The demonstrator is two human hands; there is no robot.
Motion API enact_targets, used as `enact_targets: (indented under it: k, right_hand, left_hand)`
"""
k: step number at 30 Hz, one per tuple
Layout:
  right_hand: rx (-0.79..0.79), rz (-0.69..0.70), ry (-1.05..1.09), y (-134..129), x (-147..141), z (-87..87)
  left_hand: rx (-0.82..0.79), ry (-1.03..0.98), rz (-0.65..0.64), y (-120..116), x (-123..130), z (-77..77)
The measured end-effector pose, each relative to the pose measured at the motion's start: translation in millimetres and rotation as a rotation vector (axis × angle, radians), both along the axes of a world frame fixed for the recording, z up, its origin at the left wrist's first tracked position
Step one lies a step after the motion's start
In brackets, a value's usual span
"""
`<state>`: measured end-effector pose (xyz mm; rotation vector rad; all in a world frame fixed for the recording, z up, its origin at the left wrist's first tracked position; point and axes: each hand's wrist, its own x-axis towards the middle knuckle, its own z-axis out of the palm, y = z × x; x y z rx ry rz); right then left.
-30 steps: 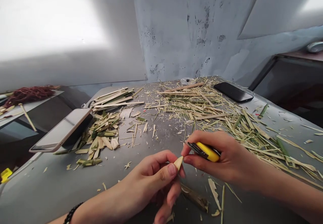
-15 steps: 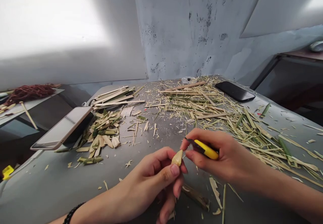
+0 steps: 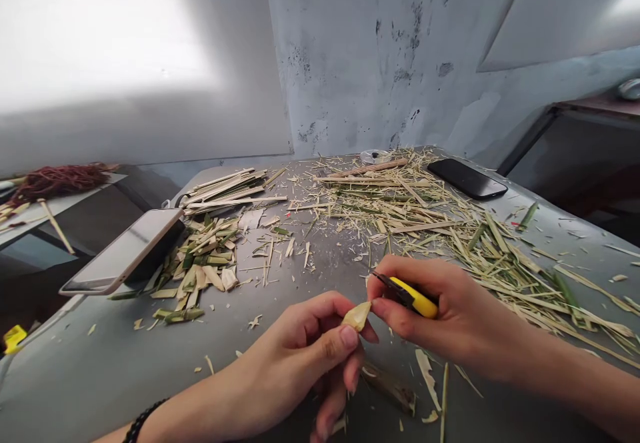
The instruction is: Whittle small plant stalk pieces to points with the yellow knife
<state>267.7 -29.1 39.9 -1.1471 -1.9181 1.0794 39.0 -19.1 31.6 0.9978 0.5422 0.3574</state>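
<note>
Between the thumb and fingers of my left hand (image 3: 315, 356) is a small pale piece (image 3: 357, 316), pointed at one end, that looks like carved bamboo or wood. Its tip points right, close to the fingertips of my right hand (image 3: 435, 310); whether they touch it I cannot tell. My right hand is closed around a yellow-and-black utility knife (image 3: 413, 296), its dark front end aimed up and left. Beneath the hands a dark brown stick (image 3: 389, 387) lies on the grey table (image 3: 210, 336).
Bamboo shavings (image 3: 400, 210) cover the back and right of the table. Short chips (image 3: 207, 263) and a bundle of strips (image 3: 230, 188) lie at the left. A propped phone (image 3: 125, 250) stands near the left edge; a black phone (image 3: 467, 178) lies at the back right.
The pale piece has turned so that its tip now leans right instead of up. My right hand, with the knife, has shifted slightly to the right.
</note>
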Motion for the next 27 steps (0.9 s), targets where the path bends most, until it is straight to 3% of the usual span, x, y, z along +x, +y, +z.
enact_targets:
  k: [5, 12, 17, 27]
  right_hand:
    - [-0.042, 0.016, -0.018, 0, -2, -0.8]
    - [-0.072, -0.012, 0.113, 1, 4, 5.0]
    - [-0.085, -0.115, 0.178, 7, 8, 7.9]
    - [-0.114, -0.033, 0.022, 5, 4, 7.7]
  left_hand:
    - [-0.023, -0.044, -0.013, 1, 1, -2.9]
    - [-0.02, -0.185, 0.092, 5, 1, -9.3]
    - [0.002, -0.142, 0.047, 4, 1, -8.6]
    - [-0.003, -0.046, -0.003, 4, 1, -1.8]
